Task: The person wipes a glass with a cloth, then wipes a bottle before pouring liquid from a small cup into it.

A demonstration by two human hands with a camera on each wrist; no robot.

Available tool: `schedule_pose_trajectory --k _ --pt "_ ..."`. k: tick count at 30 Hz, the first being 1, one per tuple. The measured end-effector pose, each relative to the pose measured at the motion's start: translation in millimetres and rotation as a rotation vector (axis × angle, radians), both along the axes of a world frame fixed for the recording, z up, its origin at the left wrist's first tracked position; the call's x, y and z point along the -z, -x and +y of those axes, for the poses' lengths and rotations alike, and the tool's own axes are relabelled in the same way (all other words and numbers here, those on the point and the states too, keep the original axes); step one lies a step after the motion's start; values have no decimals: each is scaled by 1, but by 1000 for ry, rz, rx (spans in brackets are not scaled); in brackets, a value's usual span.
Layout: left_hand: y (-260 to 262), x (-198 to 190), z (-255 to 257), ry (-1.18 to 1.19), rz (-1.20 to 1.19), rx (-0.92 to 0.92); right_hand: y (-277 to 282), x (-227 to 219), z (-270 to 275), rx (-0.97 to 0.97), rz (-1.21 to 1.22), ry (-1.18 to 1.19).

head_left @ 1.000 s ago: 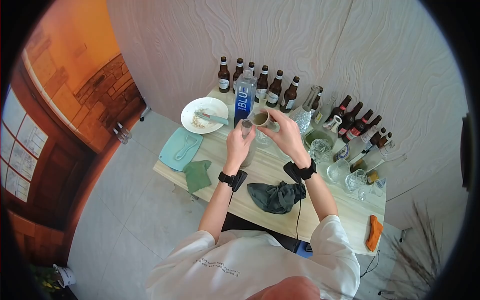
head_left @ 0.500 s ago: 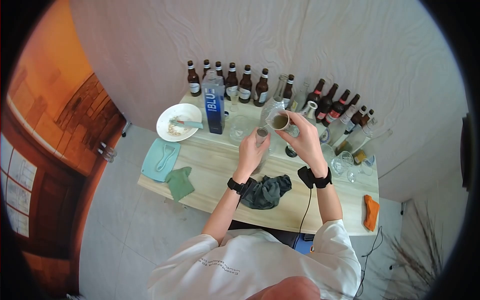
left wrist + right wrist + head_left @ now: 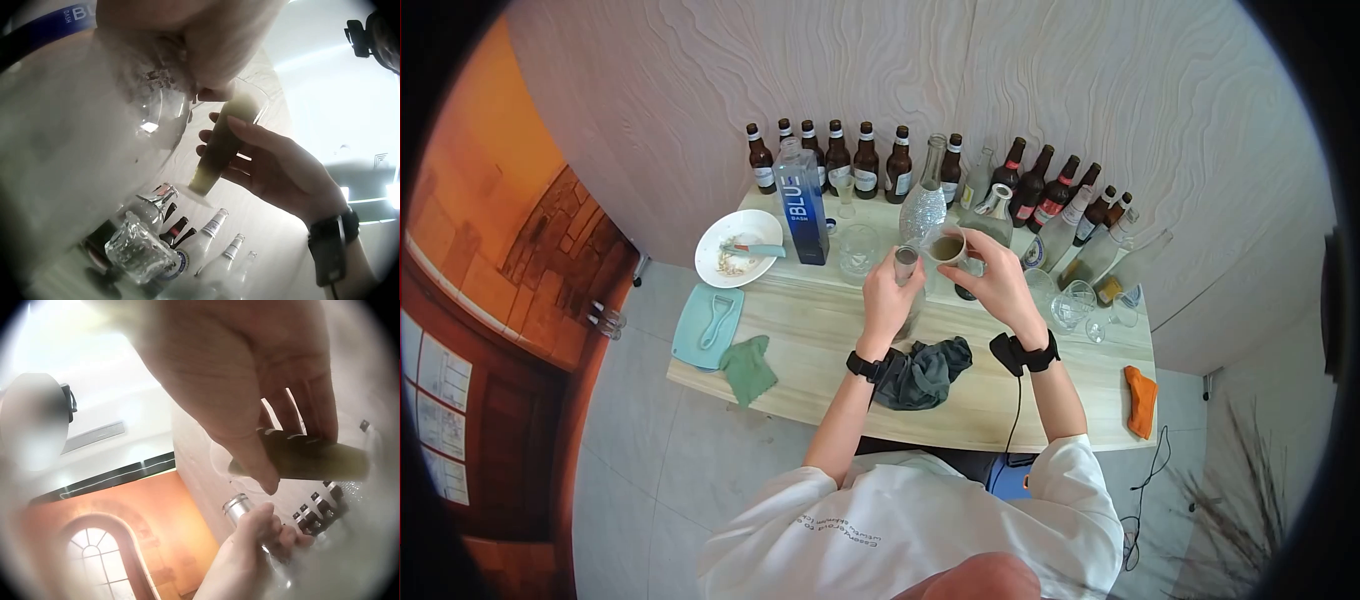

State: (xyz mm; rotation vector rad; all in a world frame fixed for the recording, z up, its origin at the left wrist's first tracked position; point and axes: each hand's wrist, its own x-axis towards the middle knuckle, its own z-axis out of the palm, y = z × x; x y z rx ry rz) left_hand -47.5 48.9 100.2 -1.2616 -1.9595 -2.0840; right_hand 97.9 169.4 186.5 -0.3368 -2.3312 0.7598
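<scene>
My left hand [image 3: 888,303] grips the neck of a clear glass bottle [image 3: 236,506], which stands over the table with its mouth up. Beside it, my right hand [image 3: 998,284] holds a small glass of dark greenish liquid [image 3: 947,248], fingers on one side and thumb on the other. In the left wrist view the glass [image 3: 224,140] is tilted, its rim close to the left hand's fingers. The right wrist view shows the glass [image 3: 312,459] lying nearly sideways above the bottle's mouth. No stream of liquid can be made out.
Brown bottles [image 3: 866,165] line the back, beside a tall blue-labelled bottle [image 3: 803,205]. Clear bottles and glasses [image 3: 1072,303] stand right. A plate with a knife [image 3: 718,262], cutting board [image 3: 695,335], green cloth [image 3: 749,372], dark cloth [image 3: 925,378] and orange cloth [image 3: 1140,402] lie around.
The head view has shifted, so the table's things appear further left. Both hands keep their holds, and the glass remains near the bottle's mouth.
</scene>
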Motion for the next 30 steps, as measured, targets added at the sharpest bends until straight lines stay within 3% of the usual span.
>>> schedule_pose_trajectory --k 30 --pt "0 1 1 1 28 -28 2 -32 -6 -8 -140 -193"
